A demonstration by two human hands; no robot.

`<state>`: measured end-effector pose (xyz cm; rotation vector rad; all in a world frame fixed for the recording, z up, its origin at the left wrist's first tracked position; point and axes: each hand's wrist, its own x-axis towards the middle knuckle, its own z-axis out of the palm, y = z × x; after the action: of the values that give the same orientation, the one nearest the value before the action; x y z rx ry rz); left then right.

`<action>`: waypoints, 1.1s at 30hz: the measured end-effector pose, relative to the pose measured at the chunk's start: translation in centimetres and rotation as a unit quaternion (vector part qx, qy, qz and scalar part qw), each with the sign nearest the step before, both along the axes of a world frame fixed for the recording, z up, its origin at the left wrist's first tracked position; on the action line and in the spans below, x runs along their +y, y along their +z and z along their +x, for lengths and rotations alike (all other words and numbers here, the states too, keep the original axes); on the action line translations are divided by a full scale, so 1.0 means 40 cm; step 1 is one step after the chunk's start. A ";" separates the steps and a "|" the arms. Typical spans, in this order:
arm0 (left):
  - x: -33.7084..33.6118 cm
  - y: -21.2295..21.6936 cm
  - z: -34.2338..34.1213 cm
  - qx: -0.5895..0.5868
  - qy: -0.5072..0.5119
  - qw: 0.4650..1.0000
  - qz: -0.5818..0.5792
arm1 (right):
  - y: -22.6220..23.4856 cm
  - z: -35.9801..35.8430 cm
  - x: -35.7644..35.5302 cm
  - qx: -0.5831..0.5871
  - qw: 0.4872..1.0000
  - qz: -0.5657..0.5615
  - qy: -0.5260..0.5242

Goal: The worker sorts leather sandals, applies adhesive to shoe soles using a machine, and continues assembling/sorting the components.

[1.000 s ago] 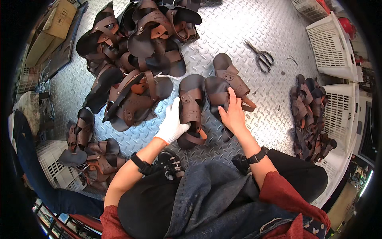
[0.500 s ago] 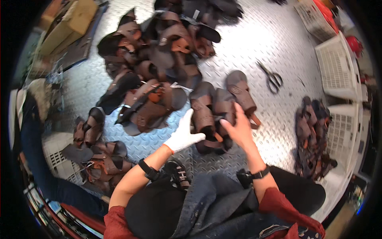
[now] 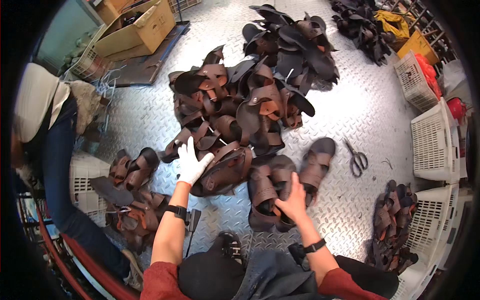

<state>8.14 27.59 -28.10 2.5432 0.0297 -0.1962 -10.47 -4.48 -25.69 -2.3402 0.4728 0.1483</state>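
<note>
My left hand point(image 3: 194, 164), in a white glove, reaches to the near edge of a big heap of brown sandals point(image 3: 227, 107). Its fingers are spread, with the thumb beside a brown sandal point(image 3: 220, 175) lying on its side; whether they touch it I cannot tell. My bare right hand point(image 3: 294, 201) is over a short row of sandals, thumb and fingers apart. On its left are two brown sandals side by side, one a strapped sandal point(image 3: 263, 192); on its right is another sandal point(image 3: 318, 162). My right fingers partly cover the middle one.
Scissors point(image 3: 357, 160) lie on the metal tread-plate floor point(image 3: 345, 210). Smaller sandal piles lie at left point(image 3: 132, 200) and right point(image 3: 392, 220). White crates point(image 3: 435, 145) line the right side. A cardboard box point(image 3: 137, 30) stands far left; another person's leg point(image 3: 65, 175) is at left.
My left hand has moved left, from beside the sandal row to the heap's edge. My right hand stays over the row. The view has shifted, showing more of the far floor.
</note>
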 end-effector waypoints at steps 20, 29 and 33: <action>-0.179 0.157 0.087 0.021 -0.037 0.984 0.175 | 0.169 0.638 0.090 0.255 0.924 0.274 0.078; -0.159 0.104 0.231 0.021 -0.056 0.992 0.112 | 0.399 1.096 -0.499 -0.204 0.941 -0.239 -0.126; -0.165 0.097 0.320 0.034 -0.111 0.990 0.083 | 0.313 1.233 -0.600 -0.036 0.949 -0.262 -0.171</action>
<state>20.92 20.99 -24.20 2.7016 -0.2197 -0.3825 38.85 -28.48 -13.18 -2.7118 0.9665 -0.2592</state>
